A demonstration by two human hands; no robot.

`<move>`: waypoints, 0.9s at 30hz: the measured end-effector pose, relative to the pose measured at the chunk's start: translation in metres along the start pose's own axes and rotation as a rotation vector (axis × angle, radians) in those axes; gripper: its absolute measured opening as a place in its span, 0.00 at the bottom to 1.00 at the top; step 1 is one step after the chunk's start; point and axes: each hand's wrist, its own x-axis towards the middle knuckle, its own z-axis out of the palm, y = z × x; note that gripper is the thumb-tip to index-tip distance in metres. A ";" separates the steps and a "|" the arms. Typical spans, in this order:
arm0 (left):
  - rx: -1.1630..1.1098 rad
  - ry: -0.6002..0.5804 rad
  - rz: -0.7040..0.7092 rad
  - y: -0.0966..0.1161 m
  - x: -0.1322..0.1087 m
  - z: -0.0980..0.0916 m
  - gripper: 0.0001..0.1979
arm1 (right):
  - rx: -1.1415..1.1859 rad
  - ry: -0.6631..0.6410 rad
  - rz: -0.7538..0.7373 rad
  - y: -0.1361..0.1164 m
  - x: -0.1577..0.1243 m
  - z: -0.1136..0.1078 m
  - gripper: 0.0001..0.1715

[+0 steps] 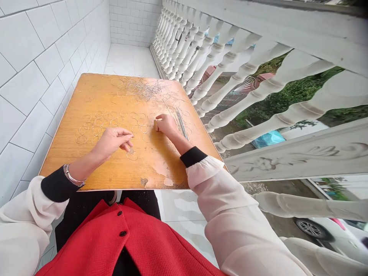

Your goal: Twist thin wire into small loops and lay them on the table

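My left hand [112, 142] is over the near middle of the wooden table [115, 172], thumb and fingers drawn together in a pinch. A thin wire ring [132, 155] shows just below those fingertips; whether they hold it or it lies on the table I cannot tell. My right hand [166, 124] is closed, fingers curled, low over the table to the right. Anything in its grip is hidden or too thin to see. Between and left of the hands lie several thin wire rings [99, 124]. Beside my right wrist is a bundle of straight wires [181, 124].
A loose tangle of wire [140, 89] covers part of the table's far end. White tiled wall [28, 73] runs along the left. To the right stands a white balustrade [244, 73], with a parked car [330, 234] beyond. The table's near edge has peeling patches.
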 end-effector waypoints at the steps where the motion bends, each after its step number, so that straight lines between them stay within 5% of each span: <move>1: -0.014 -0.008 -0.022 0.000 0.001 0.002 0.06 | -0.008 -0.012 -0.004 0.000 0.004 0.002 0.29; 10: -0.085 -0.045 -0.169 0.006 0.010 0.017 0.05 | -0.079 -0.027 -0.018 0.001 0.009 -0.002 0.26; 21: -0.012 0.051 -0.274 0.023 0.076 0.079 0.10 | 0.248 0.268 -0.226 0.035 -0.074 -0.021 0.18; 27: 0.178 0.104 -0.233 0.013 0.098 0.086 0.06 | 0.074 0.137 -0.268 0.047 -0.076 -0.013 0.17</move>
